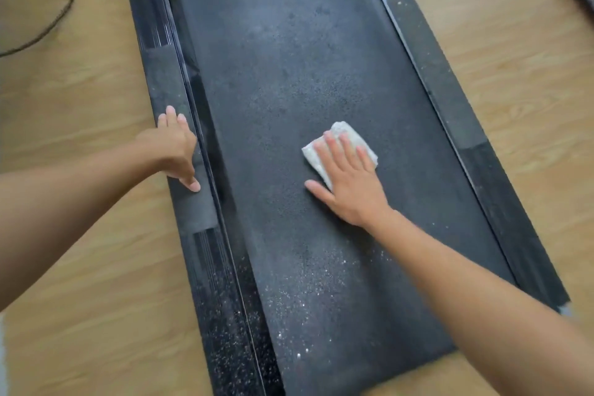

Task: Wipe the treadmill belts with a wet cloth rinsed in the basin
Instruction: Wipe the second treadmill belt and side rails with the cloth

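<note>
Under spread right grip (348, 182), presses white cloth (344, 131) flat on treadmill belt (289, 58); rests spread left grip (175, 148) on side rail (164, 80), leftward.

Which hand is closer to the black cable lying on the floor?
Left. The left hand rests on the side rail nearest the cable; the right hand presses the cloth mid-belt, farther off.

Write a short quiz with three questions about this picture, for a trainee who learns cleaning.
1. True or false: the right hand presses the white cloth flat on the belt.
2. Where does the left hand rest? A) on the cloth B) on the left side rail C) on the belt
3. Fill in: the white specks lie ___ to the person than the cloth.
Key: 1 true; 2 B; 3 nearer.
</note>
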`<control>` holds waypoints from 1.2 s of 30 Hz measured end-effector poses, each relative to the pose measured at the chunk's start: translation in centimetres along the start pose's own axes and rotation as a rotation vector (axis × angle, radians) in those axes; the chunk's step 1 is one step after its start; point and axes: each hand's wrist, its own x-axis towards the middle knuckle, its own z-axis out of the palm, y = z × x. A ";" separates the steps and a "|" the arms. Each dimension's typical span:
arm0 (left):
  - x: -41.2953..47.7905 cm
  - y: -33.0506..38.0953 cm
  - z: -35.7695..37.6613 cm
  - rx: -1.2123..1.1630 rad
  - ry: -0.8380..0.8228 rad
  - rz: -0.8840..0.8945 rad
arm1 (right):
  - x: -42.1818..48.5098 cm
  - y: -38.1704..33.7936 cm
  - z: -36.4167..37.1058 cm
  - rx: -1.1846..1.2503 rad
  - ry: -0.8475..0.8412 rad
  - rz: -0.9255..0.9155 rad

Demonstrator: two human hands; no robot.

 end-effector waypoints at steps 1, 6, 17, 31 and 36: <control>-0.1 -0.5 0.4 -0.025 0.009 0.008 | 0.2 3.6 -1.2 0.026 0.000 0.141; -0.1 -0.6 0.8 -0.017 0.052 0.000 | -0.9 10.7 -3.2 0.129 0.057 0.591; -1.1 1.6 -0.6 0.181 0.006 -0.067 | -6.1 -15.1 3.9 -0.043 -0.110 -0.445; -1.4 1.5 -0.3 0.127 0.096 -0.073 | -4.9 0.8 1.0 0.128 0.052 0.452; -1.2 1.5 -0.5 0.141 0.079 -0.077 | -7.4 -13.7 5.1 0.037 -0.016 -0.086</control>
